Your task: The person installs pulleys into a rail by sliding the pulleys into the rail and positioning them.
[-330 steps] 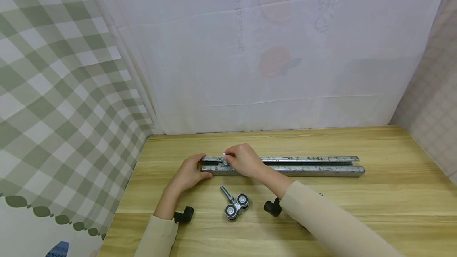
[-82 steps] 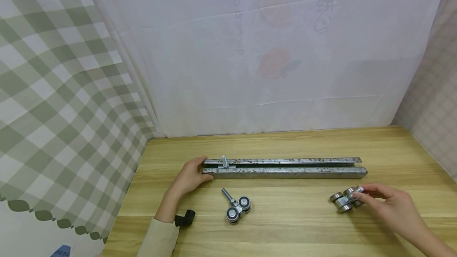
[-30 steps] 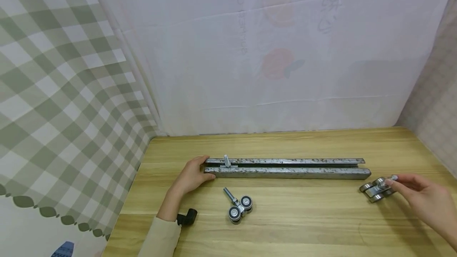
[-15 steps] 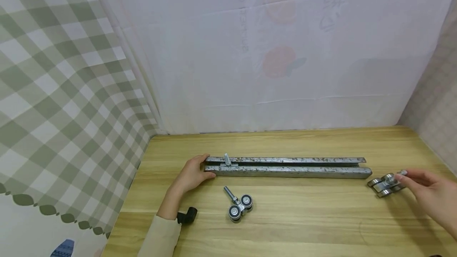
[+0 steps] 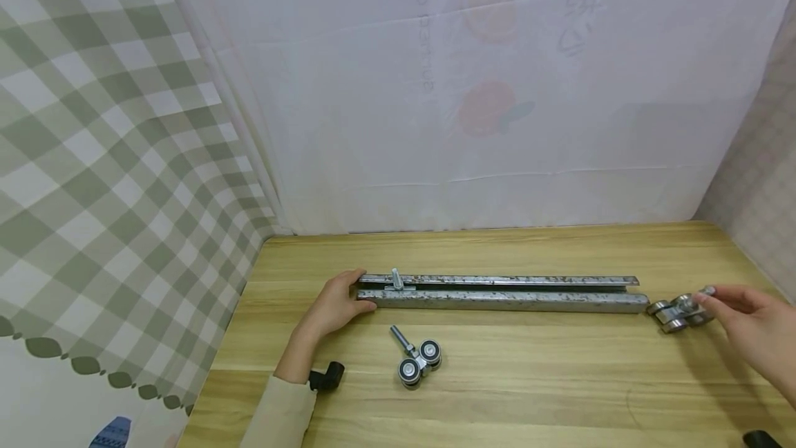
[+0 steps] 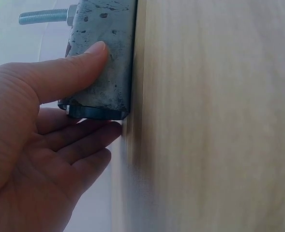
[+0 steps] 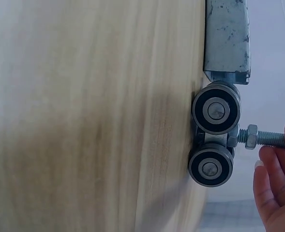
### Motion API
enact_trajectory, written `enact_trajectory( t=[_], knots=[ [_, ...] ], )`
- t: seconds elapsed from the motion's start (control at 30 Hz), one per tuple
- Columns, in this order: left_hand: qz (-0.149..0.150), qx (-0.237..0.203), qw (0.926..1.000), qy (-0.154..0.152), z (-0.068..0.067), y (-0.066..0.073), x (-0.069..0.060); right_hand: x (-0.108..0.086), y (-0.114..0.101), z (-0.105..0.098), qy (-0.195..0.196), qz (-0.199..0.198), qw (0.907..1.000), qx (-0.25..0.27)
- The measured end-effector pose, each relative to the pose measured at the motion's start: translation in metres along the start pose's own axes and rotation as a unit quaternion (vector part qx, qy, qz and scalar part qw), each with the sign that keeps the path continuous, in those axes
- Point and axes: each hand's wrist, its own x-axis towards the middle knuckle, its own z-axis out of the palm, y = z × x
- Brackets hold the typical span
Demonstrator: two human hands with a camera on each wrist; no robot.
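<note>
- While the left hand (image 5: 332,303) held one end of a long, grey, dark-flecked metal channel rail (image 5: 504,300), its thumb lay along the near side, its forefinger reached the far side, and its other fingers curved loosely beyond the end;
- right hand (image 5: 761,327): thumb and fingers closed on the tip of a threaded steel bolt (image 7: 270,139), fitted with a hex nut (image 7: 251,137);
- four-wheeled silver metal trolley with black-ringed rollers (image 5: 678,312): carried on that bolt; located just beside the rail's right-hand end, wheels roughly in line with it; contact between the two could not be told;
- upright silver bolt (image 5: 396,278): standing out of the rail's slot, near the left hand;
- second silver roller trolley, with black-faced wheels and a threaded stem (image 5: 419,364): lying on the tabletop, in front of the rail, stem angled towards the rail's left part;
- pale yellow wood-grain tabletop (image 5: 528,393): beneath the rail;
- black angular piece (image 5: 327,376): at the left wrist, beside a cream sleeve (image 5: 280,410);
- white cloth with faint fruit print (image 5: 348,123): behind the tabletop; green-and-white checked cloth (image 5: 124,144): at its left.
</note>
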Motion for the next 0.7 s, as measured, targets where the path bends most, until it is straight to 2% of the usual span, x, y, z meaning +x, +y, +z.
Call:
enact_trajectory(
  t=[0.1, 0.47, 0.6, 0.7],
  knots=[
    [-0.001, -0.001, 1.0, -0.001, 0.0, 0.0, 0.0, 0.004, -0.001, -0.001, -0.005, -0.001, 0.9998, -0.019],
    [-0.005, -0.007, 1.0, -0.003, 0.0, 0.0, -0.001, 0.011, -0.008, 0.001, -0.002, -0.002, 0.9996, -0.028],
    [-0.004, -0.008, 1.0, -0.002, 0.0, 0.001, -0.001, 0.011, -0.009, 0.004, 0.007, -0.006, 0.9998, -0.02],
    [-0.005, -0.006, 1.0, -0.002, 0.0, 0.002, -0.001, 0.011, -0.009, 0.008, 0.022, -0.025, 0.9994, -0.007]
  ],
)
